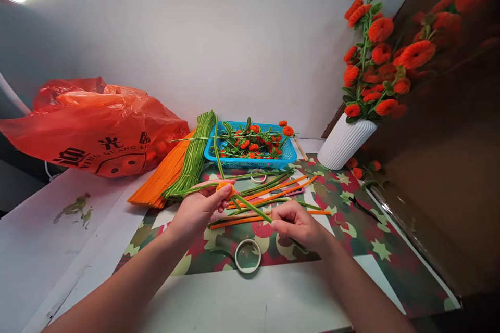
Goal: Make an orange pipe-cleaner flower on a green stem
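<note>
Between thumb and fingers, my left hand (pixel 205 203) pinches a small orange pipe-cleaner flower (pixel 225 190). A green pipe cleaner (pixel 253 208) runs from the flower down to my right hand (pixel 297 223), whose fingers are closed around it. Another green length sticks out to the left past my left hand. Beneath and behind the hands lie loose orange pipe cleaners (pixel 281 188) and green ones. A roll of tape (pixel 248 256) lies on the patterned mat just below the hands.
A blue basket (pixel 250 162) of orange flowers stands behind. Green (pixel 195 151) and orange bundles (pixel 156 187) lie left, near a red plastic bag (pixel 97 130). Right are a white vase (pixel 344 143) with flowers and dark scissors (pixel 365 209). A smaller tape roll (pixel 258 176) lies before the basket.
</note>
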`<state>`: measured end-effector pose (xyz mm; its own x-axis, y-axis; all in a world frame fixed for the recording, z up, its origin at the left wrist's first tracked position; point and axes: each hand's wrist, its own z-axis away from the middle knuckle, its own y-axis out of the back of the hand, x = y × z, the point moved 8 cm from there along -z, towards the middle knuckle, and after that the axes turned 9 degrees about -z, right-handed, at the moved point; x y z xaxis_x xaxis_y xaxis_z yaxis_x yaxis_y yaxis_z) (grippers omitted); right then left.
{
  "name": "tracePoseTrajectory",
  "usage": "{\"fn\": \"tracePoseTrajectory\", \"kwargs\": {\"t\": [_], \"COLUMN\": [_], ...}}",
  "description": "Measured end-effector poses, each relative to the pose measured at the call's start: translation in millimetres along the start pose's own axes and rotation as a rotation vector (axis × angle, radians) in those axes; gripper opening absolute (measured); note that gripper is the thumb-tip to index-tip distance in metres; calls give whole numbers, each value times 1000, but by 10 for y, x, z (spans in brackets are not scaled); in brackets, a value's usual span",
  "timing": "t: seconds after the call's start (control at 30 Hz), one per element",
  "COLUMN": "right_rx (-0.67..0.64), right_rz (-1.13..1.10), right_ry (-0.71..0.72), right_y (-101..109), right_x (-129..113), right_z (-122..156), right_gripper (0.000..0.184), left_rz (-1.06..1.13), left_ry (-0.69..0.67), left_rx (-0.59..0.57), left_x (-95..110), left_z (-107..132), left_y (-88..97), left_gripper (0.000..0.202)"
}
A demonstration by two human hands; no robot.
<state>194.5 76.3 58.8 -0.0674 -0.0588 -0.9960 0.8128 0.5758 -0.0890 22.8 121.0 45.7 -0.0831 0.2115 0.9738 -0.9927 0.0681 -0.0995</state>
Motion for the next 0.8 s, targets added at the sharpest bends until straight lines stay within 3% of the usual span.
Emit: {"fn": "tracePoseTrajectory", "kwargs": {"t": [0.17,0.33,0.47,0.57,0.7,0.8], "right_rx": [-38,-128,25,244,204,216], "right_rz": [15,71,-42,57,40,-44], "right_ry": [-36,-83,-80,-39,43,49], "right_y": [101,-35,-149,-132,-231,-175], "right_x": [-1,25,133,184,167,189], "right_z": [49,6,-113,-150,-165,-151], "right_gripper": [44,31,35,34,35,38], "left_rz": [-76,-169,-107,-33,36,36], "left_ry": [26,59,52,79,112,117], "left_rx": [-95,-206,-257,-247,-212,-203], "left_x": [-37,-149,-196,-258,-285,-242], "left_z": [5,81,171,200,205,208], "left_y": [-28,-169,-366,-443,-446,-423], "left_gripper": [46,47,49,51,56,59]}}
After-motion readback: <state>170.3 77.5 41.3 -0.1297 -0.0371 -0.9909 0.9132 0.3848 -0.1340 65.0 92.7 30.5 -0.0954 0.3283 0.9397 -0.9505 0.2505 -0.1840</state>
